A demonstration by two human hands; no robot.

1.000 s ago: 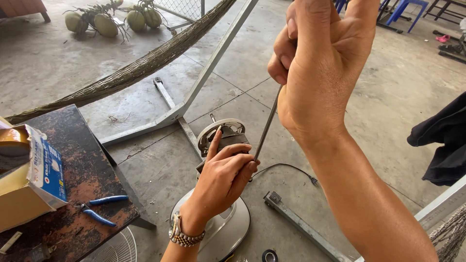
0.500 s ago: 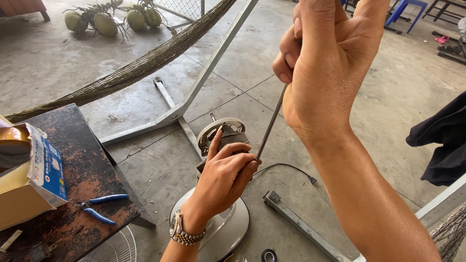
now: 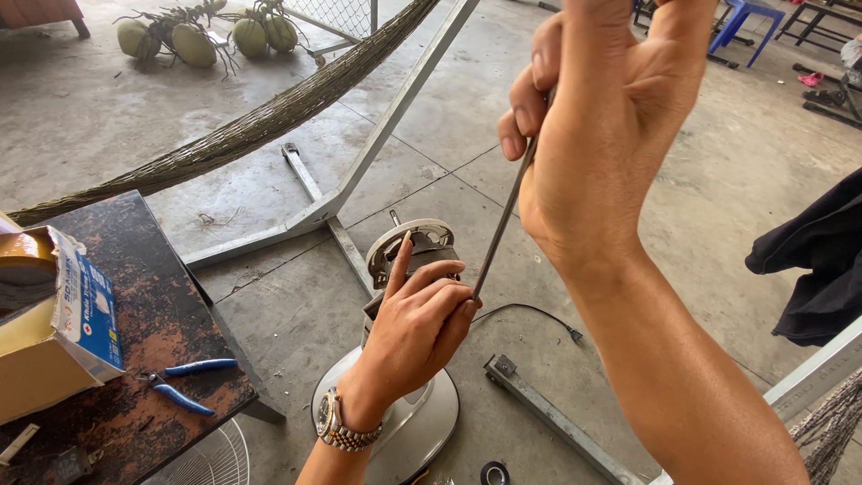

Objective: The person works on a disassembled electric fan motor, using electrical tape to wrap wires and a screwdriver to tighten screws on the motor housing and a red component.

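- So, right hand (image 3: 611, 153) is raised high, fingers clenched around top of a long screwdriver (image 3: 501, 224) – shaft slants down to the fan motor (image 3: 415, 251).
- Left hand (image 3: 415, 328) w/ wristwatch (image 3: 343, 429) rests on motor housing, fingers curled at the tip; if it grips the tip or only guides it, I cannot tell.
- Motor sits upright on the round fan base (image 3: 422, 422), on concrete floor (image 3: 269, 305), beside the rusty table (image 3: 153, 296).
- To do it well, I think: keep shaft in line w/ the screw, press down before turning – left fingers stay beside the tip, not under it.
- Slipping could hurt the left hand, so turn slow.
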